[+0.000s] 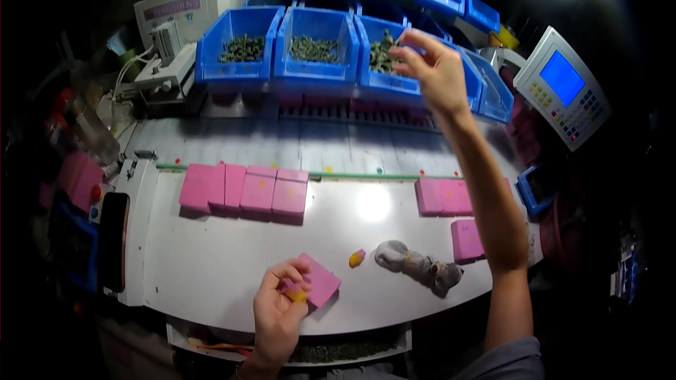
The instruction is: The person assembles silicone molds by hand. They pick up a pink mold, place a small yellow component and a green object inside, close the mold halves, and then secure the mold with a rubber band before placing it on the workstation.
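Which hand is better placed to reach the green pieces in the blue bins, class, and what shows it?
Probably the right hand: it is raised at a blue bin of green pieces, while the left hand is low, at a pink block farther from the bins.

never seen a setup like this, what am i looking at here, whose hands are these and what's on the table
There's no robot: these are a person's bare hands, seen by a head-worn fisheye camera looking down, so straight edges bend. The left hand has a small yellow item at its fingers, next to a flat pink square block. The right hand is raised before a blue plastic bin of dark-green pieces; whether it holds anything is unclear. On the white tabletop lie pink rectangular blocks at both sides, a grey tied cloth-like bundle and a small yellow-and-pink piece.
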A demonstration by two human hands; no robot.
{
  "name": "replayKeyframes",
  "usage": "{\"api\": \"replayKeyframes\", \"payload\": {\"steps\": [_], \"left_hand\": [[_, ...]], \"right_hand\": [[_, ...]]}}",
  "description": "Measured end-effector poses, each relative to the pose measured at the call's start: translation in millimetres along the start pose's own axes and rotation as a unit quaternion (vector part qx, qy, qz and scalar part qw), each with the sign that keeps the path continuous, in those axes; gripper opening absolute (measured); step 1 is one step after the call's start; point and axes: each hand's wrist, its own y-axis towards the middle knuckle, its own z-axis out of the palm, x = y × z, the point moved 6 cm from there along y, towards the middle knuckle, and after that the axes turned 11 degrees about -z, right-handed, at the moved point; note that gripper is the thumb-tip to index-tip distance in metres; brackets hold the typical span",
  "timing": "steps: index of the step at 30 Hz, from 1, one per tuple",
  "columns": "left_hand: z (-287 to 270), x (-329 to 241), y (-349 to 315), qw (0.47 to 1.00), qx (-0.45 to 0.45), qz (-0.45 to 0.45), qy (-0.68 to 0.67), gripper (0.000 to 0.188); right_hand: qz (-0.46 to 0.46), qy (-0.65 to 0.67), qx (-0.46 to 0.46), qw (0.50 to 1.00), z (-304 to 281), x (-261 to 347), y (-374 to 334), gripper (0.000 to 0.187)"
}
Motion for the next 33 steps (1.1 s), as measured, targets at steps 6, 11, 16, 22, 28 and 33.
{"api": "replayKeyframes", "payload": {"steps": [6, 11, 16, 22, 28, 33], "left_hand": [[-19, -17, -4, 0.998, -0.037, -0.048, 0.034, 0.024], [-16, -2, -4, 0.993, -0.073, -0.027, 0.084, 0.027], [-3, 2, -7, 0.992, 0.021, 0.022, 0.126, 0.029], [6, -1, -11, 0.994, 0.029, 0.033, 0.104, 0.028], [20, -12, -12, 0.977, 0.032, 0.123, 0.172, 0.026], [25, -16, -11, 0.967, 0.048, 0.131, 0.214, 0.025]], "right_hand": [[0.048, 0.059, 0.173, 0.982, 19, 33, -83, 0.018], [0.072, -0.119, 0.325, 0.935, 40, 60, -221, 0.022], [0.171, -0.116, 0.27, 0.94, 52, 69, -255, 0.025], [0.274, 0.098, 0.173, 0.941, 36, 96, -255, 0.024], [0.278, 0.269, 0.127, 0.913, 33, 114, -244, 0.022], [0.232, 0.273, 0.085, 0.93, 24, 113, -246, 0.031]]}}
